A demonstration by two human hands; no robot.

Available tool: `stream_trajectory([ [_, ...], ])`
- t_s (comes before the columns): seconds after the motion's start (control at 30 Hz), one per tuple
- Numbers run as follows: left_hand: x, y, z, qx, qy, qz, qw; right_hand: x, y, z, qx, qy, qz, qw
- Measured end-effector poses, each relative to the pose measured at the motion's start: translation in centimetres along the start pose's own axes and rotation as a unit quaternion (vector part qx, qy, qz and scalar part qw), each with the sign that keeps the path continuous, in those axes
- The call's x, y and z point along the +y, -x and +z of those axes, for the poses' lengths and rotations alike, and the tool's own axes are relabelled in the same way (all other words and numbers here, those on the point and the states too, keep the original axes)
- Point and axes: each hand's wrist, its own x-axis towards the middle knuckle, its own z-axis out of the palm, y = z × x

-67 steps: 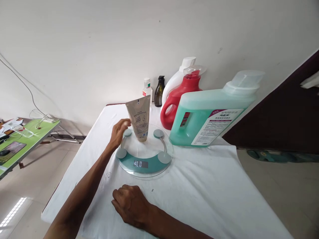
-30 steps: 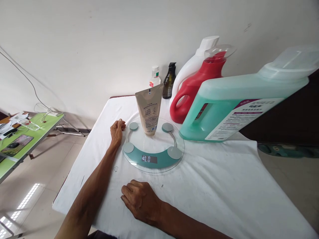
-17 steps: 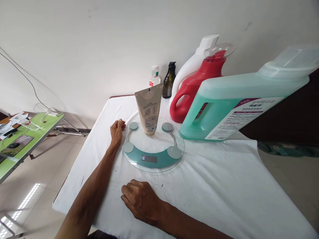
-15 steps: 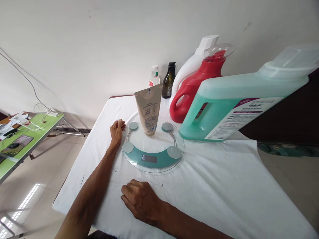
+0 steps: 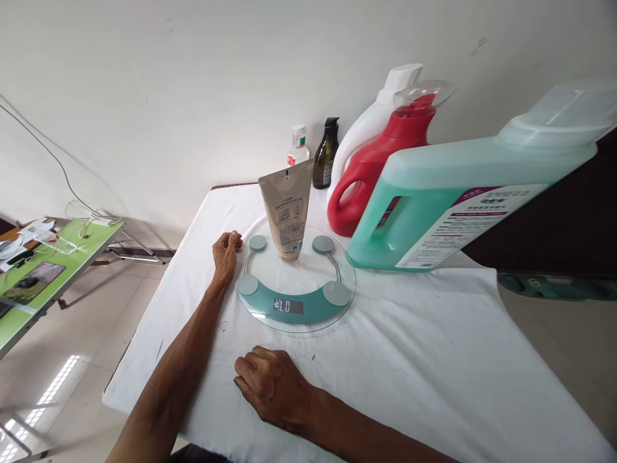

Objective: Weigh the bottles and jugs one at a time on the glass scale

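Observation:
A round glass scale (image 5: 284,325) lies on the white-clothed table, its small display (image 5: 288,306) lit with characters. On the glass, a beige squeeze tube (image 5: 288,209) stands cap-down with its wide end up. My left hand (image 5: 225,256) rests on the cloth just left of the scale, its fingers curled in and the thumb on top; nothing shows in it. In front of the scale, my right hand (image 5: 272,386) lies on the cloth in a loose fist. Neither hand touches the tube.
Right of the scale stand a big green liquid jug (image 5: 414,231), a red jug (image 5: 354,209) and a white jug (image 5: 361,125). Behind are a dark pump bottle (image 5: 326,154) and a clear bottle (image 5: 298,146). A green table (image 5: 72,247) with papers stands at left.
The scale's display now shows more lit characters, filling more of its window. My hands and the tube stay where they were; the view has shifted very slightly.

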Motion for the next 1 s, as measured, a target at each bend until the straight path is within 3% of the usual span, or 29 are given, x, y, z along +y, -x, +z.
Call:
stream_trajectory([
  [0.67, -0.07, -0.18, 0.07, -0.004, 0.003, -0.013, 1.0, 0.06, 0.09, 0.01, 0.001, -0.006, 0.002, 1.0],
  [1.0, 0.79, 0.15, -0.13, 0.011, -0.017, 0.016, 1.0, 0.04, -0.01, 0.12, -0.006, 0.004, 0.006, 1.0],
])
